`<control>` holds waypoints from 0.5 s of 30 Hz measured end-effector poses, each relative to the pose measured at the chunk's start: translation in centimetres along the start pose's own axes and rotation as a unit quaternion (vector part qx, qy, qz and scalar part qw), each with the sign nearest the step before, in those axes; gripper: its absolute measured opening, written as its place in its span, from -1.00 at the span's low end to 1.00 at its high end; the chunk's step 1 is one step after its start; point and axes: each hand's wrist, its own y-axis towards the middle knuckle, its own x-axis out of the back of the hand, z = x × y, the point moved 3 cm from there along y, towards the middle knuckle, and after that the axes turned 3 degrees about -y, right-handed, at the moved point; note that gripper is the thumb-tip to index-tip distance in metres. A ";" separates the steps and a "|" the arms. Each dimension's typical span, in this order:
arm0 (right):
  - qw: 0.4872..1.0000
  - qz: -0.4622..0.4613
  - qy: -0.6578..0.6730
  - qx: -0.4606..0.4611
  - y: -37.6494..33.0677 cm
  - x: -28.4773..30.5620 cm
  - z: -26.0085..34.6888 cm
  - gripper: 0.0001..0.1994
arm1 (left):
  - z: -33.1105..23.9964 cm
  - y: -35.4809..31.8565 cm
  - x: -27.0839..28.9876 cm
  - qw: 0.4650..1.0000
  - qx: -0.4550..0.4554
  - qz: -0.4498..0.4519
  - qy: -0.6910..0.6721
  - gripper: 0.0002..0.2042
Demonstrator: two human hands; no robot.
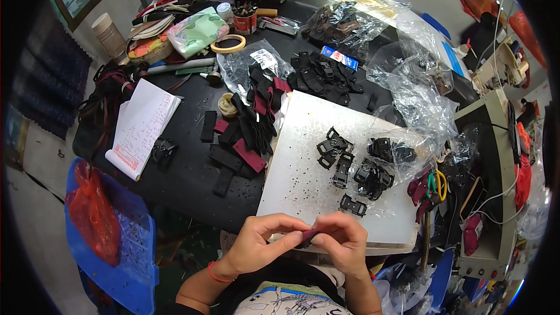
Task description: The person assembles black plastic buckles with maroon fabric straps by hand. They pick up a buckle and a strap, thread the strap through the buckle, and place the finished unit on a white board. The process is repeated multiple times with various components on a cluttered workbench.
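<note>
Just off the near edge of the white board, my left hand and my right hand pinch a short maroon strap piece between thumbs and fingers. A dark bit shows under the strap, too covered to name. Beyond my hands a black plastic buckle lies on the board, with several more buckles heaped behind it. To the left, black straps and a maroon strap lie loosely piled on the dark table.
An open notebook lies at the left, near a tape roll. Clear plastic bags spread at the right. Yellow-handled scissors stand by the board's right edge. A blue chair holds a red bag.
</note>
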 end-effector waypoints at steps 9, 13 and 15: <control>0.988 -0.033 -0.146 0.024 -0.4 -1.1 -0.3 -0.61 | -0.6 -0.3 -0.6 0.957 -0.132 -0.112 0.231 -0.84; 0.999 -0.044 -0.026 0.007 -0.2 -1.3 -0.1 -0.70 | -1.4 -0.3 -0.7 0.939 -0.186 -0.051 0.285 -0.80; 0.997 -0.073 -0.002 0.026 -0.1 -1.0 0.2 -0.75 | -1.8 0.1 -0.8 0.937 -0.206 0.006 0.282 -0.74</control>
